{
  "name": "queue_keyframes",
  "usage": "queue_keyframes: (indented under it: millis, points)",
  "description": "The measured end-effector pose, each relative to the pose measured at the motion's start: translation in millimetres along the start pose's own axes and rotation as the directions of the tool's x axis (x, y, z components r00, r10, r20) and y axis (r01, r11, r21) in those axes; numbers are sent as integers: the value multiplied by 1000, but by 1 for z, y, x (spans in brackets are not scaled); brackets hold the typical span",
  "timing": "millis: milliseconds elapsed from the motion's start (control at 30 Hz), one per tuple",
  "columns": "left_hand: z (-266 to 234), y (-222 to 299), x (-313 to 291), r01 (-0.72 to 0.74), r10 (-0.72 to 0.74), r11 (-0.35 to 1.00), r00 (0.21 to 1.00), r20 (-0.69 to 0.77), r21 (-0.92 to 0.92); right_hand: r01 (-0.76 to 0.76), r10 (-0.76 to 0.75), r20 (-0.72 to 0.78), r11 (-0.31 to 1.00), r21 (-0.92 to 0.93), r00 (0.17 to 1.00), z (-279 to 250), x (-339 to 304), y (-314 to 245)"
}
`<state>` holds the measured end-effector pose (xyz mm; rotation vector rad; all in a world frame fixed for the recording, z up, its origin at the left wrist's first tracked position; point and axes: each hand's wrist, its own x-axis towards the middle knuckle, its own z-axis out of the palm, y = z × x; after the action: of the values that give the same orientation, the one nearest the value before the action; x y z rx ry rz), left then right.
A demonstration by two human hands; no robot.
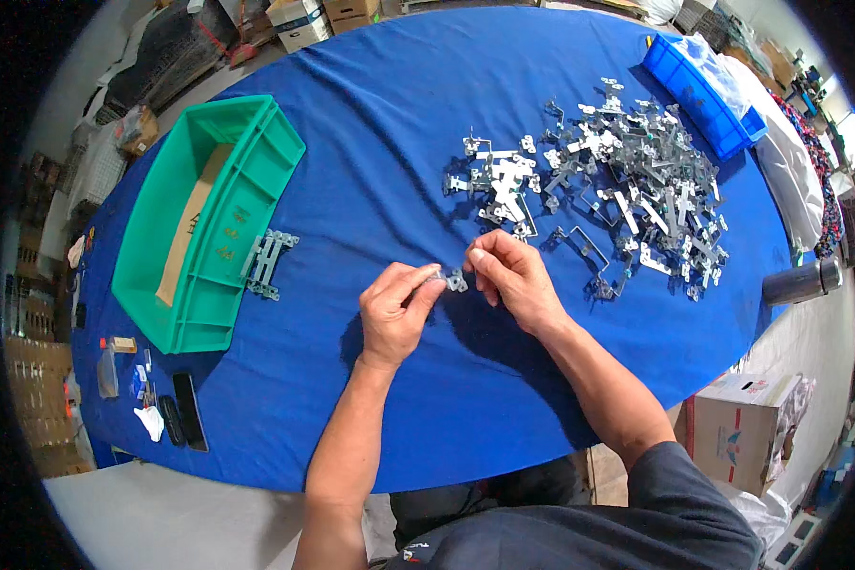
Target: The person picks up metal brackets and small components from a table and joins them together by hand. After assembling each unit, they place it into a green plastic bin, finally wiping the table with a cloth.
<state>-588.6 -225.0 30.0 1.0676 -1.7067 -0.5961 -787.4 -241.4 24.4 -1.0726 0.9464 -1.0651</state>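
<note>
Over the middle of the blue-covered table, my left hand (394,315) pinches a small metal bracket (456,280) between thumb and fingers. Part of the bracket is hidden by those fingers. Just to its right is my right hand (515,283), thumb and forefinger pressed together near the bracket's free end. Whatever those fingertips may hold is too small to make out. A large heap of similar metal brackets (651,180) lies beyond on the right, and a smaller cluster (505,180) sits at its left side. Several brackets are lined up in a neat stack (268,264) on the left.
A green plastic crate (285,152) stands at the left, right beside the stack. At the far right is a blue bin (698,100) with clear plastic in it. A dark bottle (803,282) lies at the right edge. A phone (190,411) rests at the near left.
</note>
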Motion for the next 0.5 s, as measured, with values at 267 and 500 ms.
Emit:
queue_keyframes:
  millis: [267,500]
  points:
    - [-2,1,0,37,-40,999,994,-98,-32,41,-10,92,936,-350,996,9,-6,-5]
    - [-4,0,2,73,-77,996,994,-81,-47,2,16,47,929,-369,999,12,-7,-11]
